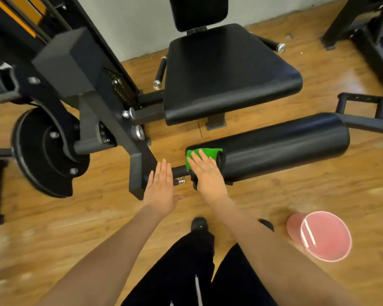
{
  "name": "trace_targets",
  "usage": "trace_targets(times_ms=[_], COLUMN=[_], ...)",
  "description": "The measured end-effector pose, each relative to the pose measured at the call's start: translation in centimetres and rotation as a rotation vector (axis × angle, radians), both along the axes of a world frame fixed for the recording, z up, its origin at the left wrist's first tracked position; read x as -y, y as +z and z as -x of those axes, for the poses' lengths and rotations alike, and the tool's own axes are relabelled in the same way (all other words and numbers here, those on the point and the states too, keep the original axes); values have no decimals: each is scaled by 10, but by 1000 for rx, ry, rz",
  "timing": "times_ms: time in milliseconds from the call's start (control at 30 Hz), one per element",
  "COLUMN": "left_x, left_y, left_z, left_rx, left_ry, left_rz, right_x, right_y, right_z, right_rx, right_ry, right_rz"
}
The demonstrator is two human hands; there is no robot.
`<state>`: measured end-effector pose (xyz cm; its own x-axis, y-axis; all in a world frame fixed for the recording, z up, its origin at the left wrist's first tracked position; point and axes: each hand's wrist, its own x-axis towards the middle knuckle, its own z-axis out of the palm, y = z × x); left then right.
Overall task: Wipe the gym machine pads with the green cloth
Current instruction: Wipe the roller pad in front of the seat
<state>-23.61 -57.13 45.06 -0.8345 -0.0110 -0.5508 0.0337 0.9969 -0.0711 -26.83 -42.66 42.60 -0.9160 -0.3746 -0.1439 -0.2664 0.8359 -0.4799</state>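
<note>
Dark trouser legs [199,272] and a shoe [199,224] fill the bottom of the view, standing on the wooden floor [274,202] with a pink bucket [325,236] off to the right. Above them both forearms reach toward the machine. The right hand [208,175] lies flat, fingers straight, pressing the green cloth [205,154] onto the left end of the black roller pad [281,146], where the cloth wraps over the top of the cylinder just beside the metal axle [180,171]. The left hand [161,188] hovers with its grip apart, fingers straight and together, close to the axle and the frame bracket [137,173]; whether it touches anything I cannot tell. Judging from this, the wiping is at the roller's near end, and the long stretch of roller to the right looks yet to be covered. The seat pad [226,76] and the backrest pad [197,12] sit behind, well apart from the cloth; nothing shows whether they are already wiped, so I would count them as possibly remaining. The task seems no more than partway done.
</note>
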Motion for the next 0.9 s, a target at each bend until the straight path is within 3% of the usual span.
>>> trace_targets(times_ms=[233,433,567,900], left_x=[6,-56,-132,-326], left_y=[10,30,47,100], left_z=[-12,3,14,20], left_rx=[28,-10,-85,-212], left_ry=[-68,-291,-431,-718], left_rz=[-45,-103,-162,-194], right_x=[-41,-119,-181,-347], right_y=[-11,21,51,119], right_z=[-40,-66,-69,-86], right_rx=[-5,125,0,-81], right_ry=[329,1,-143,-343], right_rz=[-106,-136,-182,-322])
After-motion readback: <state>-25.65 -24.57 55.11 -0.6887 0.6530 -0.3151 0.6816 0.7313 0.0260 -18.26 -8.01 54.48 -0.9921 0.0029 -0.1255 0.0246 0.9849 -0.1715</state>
